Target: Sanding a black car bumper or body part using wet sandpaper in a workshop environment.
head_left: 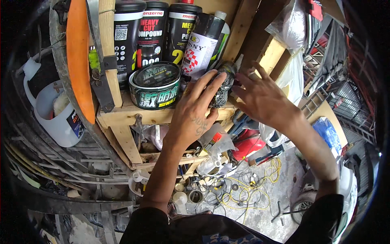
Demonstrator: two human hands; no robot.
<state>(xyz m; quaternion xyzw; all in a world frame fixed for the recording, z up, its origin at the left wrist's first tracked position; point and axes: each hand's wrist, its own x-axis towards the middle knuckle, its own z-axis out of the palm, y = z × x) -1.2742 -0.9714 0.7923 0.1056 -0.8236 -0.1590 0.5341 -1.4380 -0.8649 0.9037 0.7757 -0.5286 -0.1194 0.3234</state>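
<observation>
On the wooden shelf (154, 117), my left hand (191, 112) has its fingers and thumb closed around a black, shiny, crumpled bundle (224, 83) that looks wrapped in plastic. My right hand (266, 95) is just to the right of the bundle, fingers spread and slightly blurred; whether its fingertips touch the bundle I cannot tell. A white spray can with a black cap (200, 51) leans behind my left fingers. Left of that hand sits a round green-and-black wax tin (155, 90) with a dark disc-shaped lid on top. The underside of the bundle is hidden by my left hand.
Black compound bottles (126, 44) stand along the shelf's back. An orange curved strip (79, 61) hangs at the left, near a white plastic jug (61, 114). A clear plastic bag (293, 26) is at upper right. Yellow cable (239, 195) lies tangled on the floor.
</observation>
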